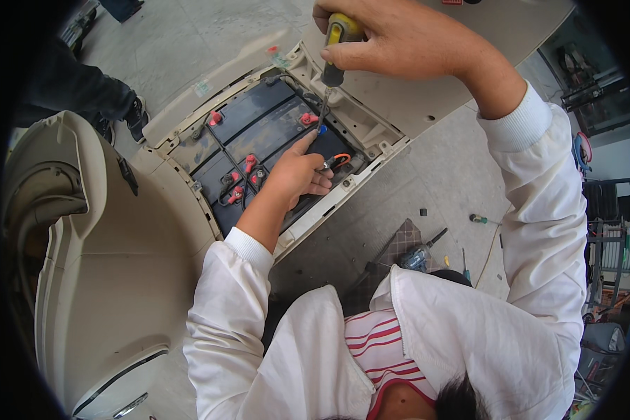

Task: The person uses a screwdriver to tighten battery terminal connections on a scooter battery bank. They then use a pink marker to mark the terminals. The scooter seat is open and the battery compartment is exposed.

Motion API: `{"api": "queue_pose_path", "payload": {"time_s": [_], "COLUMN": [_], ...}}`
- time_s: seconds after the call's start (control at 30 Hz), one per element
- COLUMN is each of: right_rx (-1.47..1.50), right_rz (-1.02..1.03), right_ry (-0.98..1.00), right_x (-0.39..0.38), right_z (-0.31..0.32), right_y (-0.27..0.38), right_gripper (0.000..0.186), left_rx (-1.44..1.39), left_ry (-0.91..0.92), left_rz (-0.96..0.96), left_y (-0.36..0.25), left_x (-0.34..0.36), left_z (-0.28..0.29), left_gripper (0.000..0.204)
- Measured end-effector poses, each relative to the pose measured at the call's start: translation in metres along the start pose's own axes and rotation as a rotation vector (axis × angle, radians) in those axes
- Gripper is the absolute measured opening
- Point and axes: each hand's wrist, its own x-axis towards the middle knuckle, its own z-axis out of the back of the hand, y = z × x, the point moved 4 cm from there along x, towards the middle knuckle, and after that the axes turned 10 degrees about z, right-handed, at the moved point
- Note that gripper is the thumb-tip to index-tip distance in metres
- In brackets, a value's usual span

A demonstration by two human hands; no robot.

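Observation:
My right hand (392, 38) is wrapped round the handle of a yellow-and-black screwdriver (339, 42), held upright. Its shaft runs down to a corner of the dark battery pack (252, 143), beside a red terminal cover (308, 119); the exact contact of the tip cannot be made out. Reaching in from below, my left hand (297, 175) stretches its index finger to a small blue piece (322, 130) close to the screwdriver tip. Its other fingers lie loosely bent by an orange wire (341, 159), with no clear grip on it. More red terminal covers (250, 162) and black cables sit on the batteries.
A beige vehicle body (133, 266) surrounds the battery bay, and a flat beige panel (434, 91) extends beyond it. On the floor lie a power drill (416, 257) and a green-handled screwdriver (477, 218). A person's leg (84, 87) stands at the far left. Shelving (609, 245) lines the right.

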Motion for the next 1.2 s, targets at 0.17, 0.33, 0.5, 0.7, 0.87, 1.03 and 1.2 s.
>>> {"api": "queue_pose_path", "payload": {"time_s": [0.17,0.33,0.5,0.7,0.87,1.03,1.2], "right_rx": [-0.091,-0.042,0.011,-0.112,0.006,-0.17,-0.035], "right_rz": [-0.16,-0.126,-0.164,-0.311,-0.15,-0.212,-0.214], "right_ry": [0.137,0.1,0.123,0.183,0.09,0.149,0.019], "right_x": [0.007,0.003,0.004,0.009,0.001,0.004,-0.002], "right_z": [-0.001,-0.001,0.002,-0.001,-0.001,-0.001,0.0], "right_y": [0.001,0.0,0.003,0.005,0.003,0.001,-0.003], "right_gripper": [0.026,0.027,0.03,0.03,0.031,0.029,0.03], "left_rx": [0.003,0.011,0.01,0.006,0.004,-0.046,0.212], "left_ry": [-0.016,-0.017,-0.019,-0.022,-0.028,-0.101,-0.351], "left_rz": [0.007,0.004,-0.001,0.001,-0.02,-0.096,-0.363], "left_y": [0.001,-0.001,-0.001,0.001,0.0,0.001,0.001], "left_x": [-0.001,-0.001,-0.004,-0.001,-0.002,0.0,0.011], "left_z": [0.003,0.001,0.001,0.005,0.001,0.003,0.012], "left_gripper": [0.077,0.077,0.077,0.078,0.077,0.062,0.034]}}
